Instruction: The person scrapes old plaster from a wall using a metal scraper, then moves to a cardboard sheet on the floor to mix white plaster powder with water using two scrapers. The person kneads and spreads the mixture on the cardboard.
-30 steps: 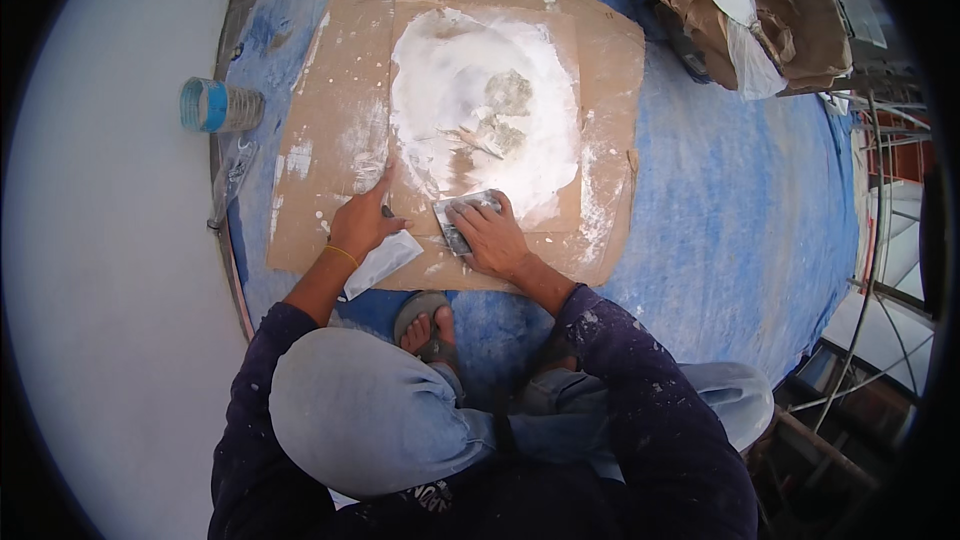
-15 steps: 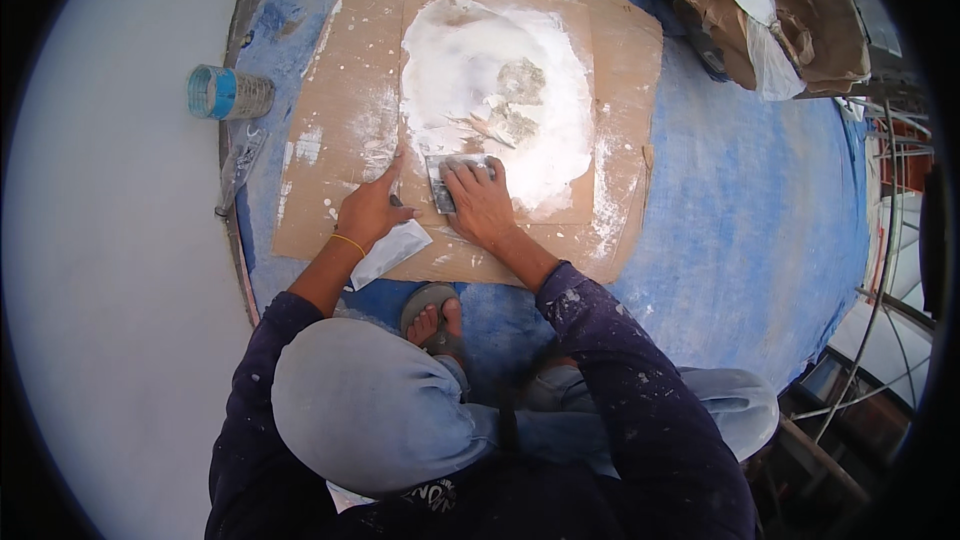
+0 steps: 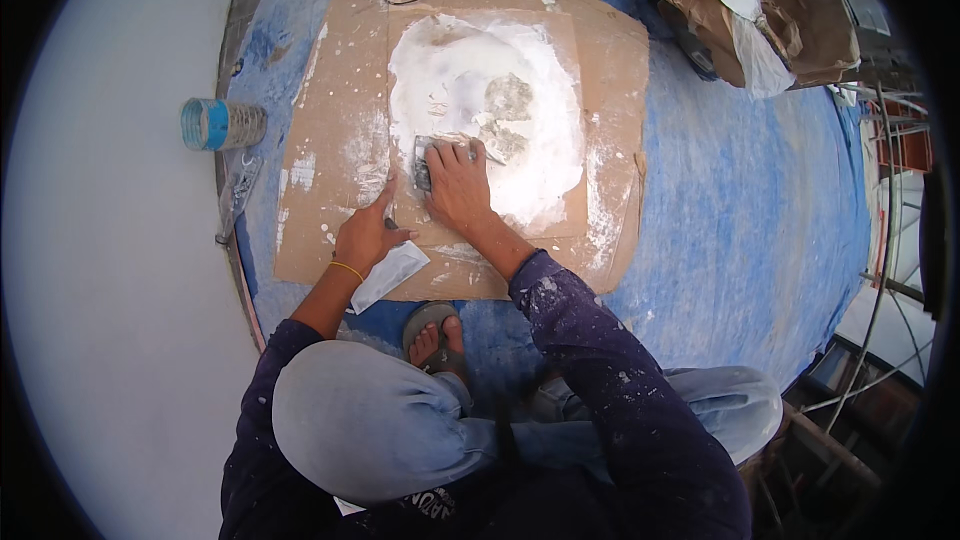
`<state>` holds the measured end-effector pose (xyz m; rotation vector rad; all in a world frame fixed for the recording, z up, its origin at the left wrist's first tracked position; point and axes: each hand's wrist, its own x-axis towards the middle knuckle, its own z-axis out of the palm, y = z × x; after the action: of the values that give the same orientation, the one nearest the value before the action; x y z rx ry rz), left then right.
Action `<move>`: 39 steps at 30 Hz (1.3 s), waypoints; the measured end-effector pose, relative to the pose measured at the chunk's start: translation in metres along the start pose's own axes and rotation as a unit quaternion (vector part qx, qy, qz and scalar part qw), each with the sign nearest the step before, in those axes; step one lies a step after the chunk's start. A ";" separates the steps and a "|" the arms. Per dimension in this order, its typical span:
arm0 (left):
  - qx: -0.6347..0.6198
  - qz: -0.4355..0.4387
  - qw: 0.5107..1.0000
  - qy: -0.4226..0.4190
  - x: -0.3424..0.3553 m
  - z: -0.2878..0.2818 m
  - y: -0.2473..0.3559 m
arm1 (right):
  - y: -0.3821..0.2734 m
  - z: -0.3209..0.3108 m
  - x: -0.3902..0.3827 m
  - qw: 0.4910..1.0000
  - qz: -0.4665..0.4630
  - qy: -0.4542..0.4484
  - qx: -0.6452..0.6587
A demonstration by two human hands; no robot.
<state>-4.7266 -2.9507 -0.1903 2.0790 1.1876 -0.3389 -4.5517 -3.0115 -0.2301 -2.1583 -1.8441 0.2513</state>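
A mound of white powder point(image 3: 545, 175), with grey powder patches point(image 3: 508, 100) in it, is spread on a cardboard sheet point(image 3: 615, 80). My right hand point(image 3: 459, 180) grips a flat metal scraper point(image 3: 422, 162) at the mound's near left edge, its fingers bent over the plate. To the left, my left hand point(image 3: 368, 238) rests on the cardboard with the index finger stretched forward. A dark handle end shows between its thumb and finger, and a white-smeared putty knife blade point(image 3: 390, 277) sticks out below; the curled fingers hide the grip.
A clear plastic bottle point(image 3: 222, 125) with a blue band and a crumpled plastic bag point(image 3: 237, 200) lie by the white wall point(image 3: 110, 240) at left. A brown paper bag point(image 3: 815, 30) stands back right. Blue sheeting point(image 3: 740, 200) covers the ground; poles and cables edge the right.
My right hand has pushed the scraper forward and slightly left into the powder's edge. The left hand keeps its place on the cardboard. The whole view has shifted slightly.
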 end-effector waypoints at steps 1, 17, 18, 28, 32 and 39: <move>-0.005 -0.005 1.000 0.000 0.001 0.000 0.000 | -0.001 0.002 0.008 1.000 -0.009 -0.009 0.001; 0.005 -0.006 1.000 0.004 0.019 0.019 -0.026 | 0.078 -0.003 -0.037 0.996 -0.079 0.038 -0.003; 0.001 -0.008 1.000 0.003 0.021 0.018 -0.024 | 0.077 -0.011 -0.034 0.998 -0.067 0.014 -0.008; -0.015 -0.001 1.000 0.025 0.025 0.024 -0.018 | 0.117 -0.004 0.008 0.991 -0.132 0.004 -0.012; -0.003 -0.022 1.000 0.008 0.024 0.027 -0.016 | 0.144 -0.030 -0.059 0.974 -0.216 -0.065 0.031; -0.004 -0.030 1.000 0.001 0.031 0.023 -0.002 | 0.131 -0.018 -0.044 0.977 -0.188 -0.096 0.018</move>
<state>-4.7089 -2.9455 -0.2240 2.0396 1.2529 -0.3605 -4.4304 -3.0747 -0.2584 -1.7657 -2.2895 0.4157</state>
